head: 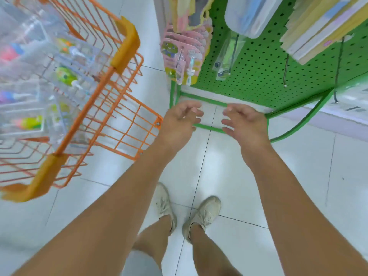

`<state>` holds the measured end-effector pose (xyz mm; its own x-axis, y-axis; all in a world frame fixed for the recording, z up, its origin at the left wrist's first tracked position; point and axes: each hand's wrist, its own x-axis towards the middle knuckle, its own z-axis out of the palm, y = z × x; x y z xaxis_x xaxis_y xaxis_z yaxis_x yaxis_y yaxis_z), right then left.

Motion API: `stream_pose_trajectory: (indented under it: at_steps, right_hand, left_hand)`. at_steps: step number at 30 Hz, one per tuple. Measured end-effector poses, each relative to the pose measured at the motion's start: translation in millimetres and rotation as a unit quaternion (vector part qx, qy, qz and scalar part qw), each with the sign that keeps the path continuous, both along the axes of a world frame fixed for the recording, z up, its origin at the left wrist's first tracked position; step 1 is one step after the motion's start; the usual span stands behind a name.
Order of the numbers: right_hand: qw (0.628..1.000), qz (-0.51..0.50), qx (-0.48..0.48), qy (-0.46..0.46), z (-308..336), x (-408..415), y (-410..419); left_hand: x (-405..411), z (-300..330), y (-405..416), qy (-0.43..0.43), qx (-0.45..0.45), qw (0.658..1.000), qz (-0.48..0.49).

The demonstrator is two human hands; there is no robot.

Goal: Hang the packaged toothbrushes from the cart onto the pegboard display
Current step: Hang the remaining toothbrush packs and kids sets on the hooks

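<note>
An orange wire cart (127, 46) at the left holds several clear packaged toothbrushes (67, 76) with bright handles. The green pegboard (258, 62) stands ahead at the upper right. Pink toothbrush packs (185, 54) hang at its left edge, and a clear pack (227, 56) hangs beside them. My left hand (179, 122) and my right hand (247, 122) hover side by side in front of the pegboard's base, fingers loosely curled, holding nothing.
Bare metal hooks (285, 72) stick out of the pegboard to the right of the clear pack. Boxed goods (322, 30) hang at the top right. The green stand frame (294, 116) rests on white floor tiles. My feet in pale shoes (203, 214) stand below.
</note>
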<state>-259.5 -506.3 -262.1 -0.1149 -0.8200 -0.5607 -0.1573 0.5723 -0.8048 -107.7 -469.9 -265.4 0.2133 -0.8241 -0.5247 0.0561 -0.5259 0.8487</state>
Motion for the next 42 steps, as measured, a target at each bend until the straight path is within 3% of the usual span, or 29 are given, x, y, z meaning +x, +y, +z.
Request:
stream_pose_trajectory:
  at_steps: [3, 7, 11, 13, 16, 21, 24, 28, 34, 37, 39, 42]
  right_hand:
    - [0.998, 0.016, 0.021, -0.056, 69.6, 27.0, 45.8]
    - [0.987, 0.123, -0.004, -0.102, 178.2, 89.4, 87.1]
    - [0.957, 0.241, -0.071, -0.146, 245.5, 191.1, 79.4]
    - [0.936, 0.320, -0.084, -0.123, 243.1, 254.6, 65.3]
    - [0.881, 0.465, -0.087, 0.008, 198.5, 354.8, 50.1]
    - [0.798, 0.578, -0.015, 0.169, 125.8, 486.1, 66.9]
    - [0.766, 0.603, 0.047, 0.218, 97.0, 514.2, 78.1]
    - [0.700, 0.626, 0.033, 0.342, 85.3, 523.2, 72.5]
    - [0.613, 0.706, 0.030, 0.352, 88.9, 519.8, 50.9]
    - [0.619, 0.705, 0.025, 0.345, 96.9, 506.0, 44.6]
    - [0.667, 0.666, 0.038, 0.331, 97.5, 486.7, 40.1]
    - [0.772, 0.581, 0.106, 0.234, 100.3, 457.7, 36.1]
  left_hand:
    - [28.1, 67.3, 59.4, 0.020, -0.001, 1.000, 0.018]
    - [78.8, 176.8, 114.7, 0.008, -0.063, 0.998, -0.004]
    - [171.0, 239.1, 134.7, 0.003, -0.102, 0.990, 0.093]
    - [230.7, 235.1, 135.6, -0.049, -0.047, 0.983, 0.169]
    - [322.7, 225.0, 129.9, -0.119, 0.039, 0.960, 0.252]
    - [437.7, 217.5, 121.2, -0.140, 0.067, 0.956, 0.250]
    - [473.7, 210.3, 118.8, -0.105, 0.104, 0.956, 0.252]
    - [491.5, 203.5, 106.7, -0.109, 0.144, 0.960, 0.212]
    - [482.3, 179.5, 92.5, -0.084, 0.184, 0.962, 0.184]
    - [464.9, 170.1, 82.7, -0.038, 0.239, 0.952, 0.186]
    - [451.3, 165.9, 76.9, 0.010, 0.292, 0.935, 0.201]
    - [429.6, 155.2, 71.6, 0.088, 0.332, 0.915, 0.211]
